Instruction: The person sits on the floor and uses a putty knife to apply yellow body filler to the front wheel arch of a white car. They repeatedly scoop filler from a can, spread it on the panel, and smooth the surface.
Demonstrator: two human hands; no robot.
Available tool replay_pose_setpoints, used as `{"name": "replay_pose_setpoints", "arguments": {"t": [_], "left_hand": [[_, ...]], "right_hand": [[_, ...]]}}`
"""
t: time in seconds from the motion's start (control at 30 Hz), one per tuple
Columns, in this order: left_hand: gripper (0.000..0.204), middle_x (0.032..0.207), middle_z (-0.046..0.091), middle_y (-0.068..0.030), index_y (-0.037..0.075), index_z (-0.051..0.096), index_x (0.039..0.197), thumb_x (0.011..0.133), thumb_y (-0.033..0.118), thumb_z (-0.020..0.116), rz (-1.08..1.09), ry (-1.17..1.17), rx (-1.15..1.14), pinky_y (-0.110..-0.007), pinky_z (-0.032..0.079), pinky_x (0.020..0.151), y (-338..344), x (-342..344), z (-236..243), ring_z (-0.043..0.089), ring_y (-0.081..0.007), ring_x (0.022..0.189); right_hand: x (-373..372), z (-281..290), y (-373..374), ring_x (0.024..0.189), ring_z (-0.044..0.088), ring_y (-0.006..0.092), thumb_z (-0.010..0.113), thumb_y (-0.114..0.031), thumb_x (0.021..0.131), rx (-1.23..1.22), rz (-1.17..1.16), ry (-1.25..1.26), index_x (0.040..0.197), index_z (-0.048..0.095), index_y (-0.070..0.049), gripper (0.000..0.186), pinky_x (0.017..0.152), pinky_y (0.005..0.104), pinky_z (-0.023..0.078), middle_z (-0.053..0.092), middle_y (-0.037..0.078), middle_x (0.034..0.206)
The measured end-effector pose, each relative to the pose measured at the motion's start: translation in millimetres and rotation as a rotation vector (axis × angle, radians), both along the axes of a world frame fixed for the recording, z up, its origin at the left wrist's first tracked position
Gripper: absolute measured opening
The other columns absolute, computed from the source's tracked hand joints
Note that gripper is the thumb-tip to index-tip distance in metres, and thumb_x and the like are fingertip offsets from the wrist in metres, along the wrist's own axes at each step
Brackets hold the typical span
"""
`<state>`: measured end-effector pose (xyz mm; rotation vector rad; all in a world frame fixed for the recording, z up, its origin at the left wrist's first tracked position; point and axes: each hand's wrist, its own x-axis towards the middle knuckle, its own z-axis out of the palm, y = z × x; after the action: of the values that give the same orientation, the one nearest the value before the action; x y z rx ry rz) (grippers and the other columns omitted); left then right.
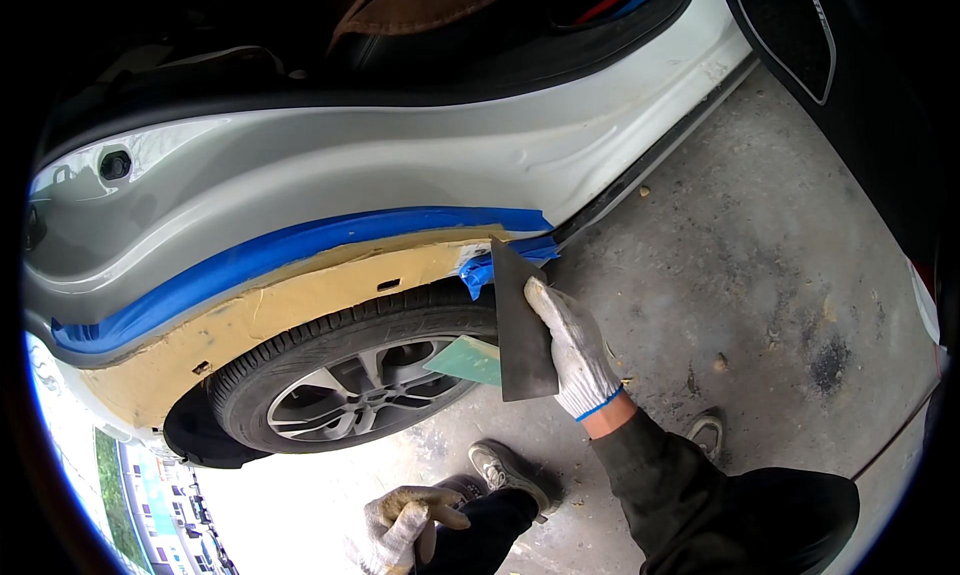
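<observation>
My right hand (575, 340), in a white knit glove with a blue cuff, grips a flat dark grey plate (525, 335) by its right edge. Behind the plate, a thin green flat piece (468, 363) with a yellowish upper edge sticks out to the left; what holds it is hidden. The plate's top end overlaps the end of the car's tan-coated wheel arch (330, 285); I cannot tell whether they touch. Blue masking tape (300, 240) runs above the coating, with a crumpled end near the plate. Low in view, my gloved left hand (405, 530) has loosely bent fingers, apart, with nothing visible in them.
Under the arch stands a wheel (360, 390) with a black tyre. The silver-white car body (420, 160) curves above, beside an open doorway. A dark door panel (850, 105) hangs at right. My shoes (510, 475) stand on the stained concrete floor (720, 245).
</observation>
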<state>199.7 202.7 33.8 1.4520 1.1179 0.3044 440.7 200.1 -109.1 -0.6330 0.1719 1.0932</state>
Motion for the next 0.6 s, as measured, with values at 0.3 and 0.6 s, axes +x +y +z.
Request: {"name": "replay_pose_setpoints", "arguments": {"t": [0.3, 0.6], "left_hand": [[0.047, 0.079, 0.072, -0.0175, -0.009, 0.064, 0.109, 0.098, 0.036, 0.059, -0.039, 0.023, 0.021, -0.021, 0.027, 0.038, 2, -1, 3, 0.041, -0.0046, 0.040], [0.046, 0.079, 0.072, -0.0167, -0.009, 0.064, 0.109, 0.098, 0.036, 0.059, -0.033, 0.015, 0.019, -0.021, 0.028, 0.039, 3, -4, 1, 0.041, -0.0050, 0.041]], "right_hand": [[-2, 3, 2, 0.088, 0.061, 0.0076, 0.065, -0.031, 0.097, 0.013, 0.003, 0.001, 0.124, 0.061, 0.000, 0.042, 0.077, 0.0228, 0.053, 0.065, 0.002, 0.103], [-5, 9, 3, 0.087, 0.060, 0.0067, 0.065, -0.031, 0.097, 0.048, -0.020, -0.003, 0.123, 0.061, -0.001, 0.040, 0.075, 0.0223, 0.052, 0.064, 0.001, 0.101]]}}
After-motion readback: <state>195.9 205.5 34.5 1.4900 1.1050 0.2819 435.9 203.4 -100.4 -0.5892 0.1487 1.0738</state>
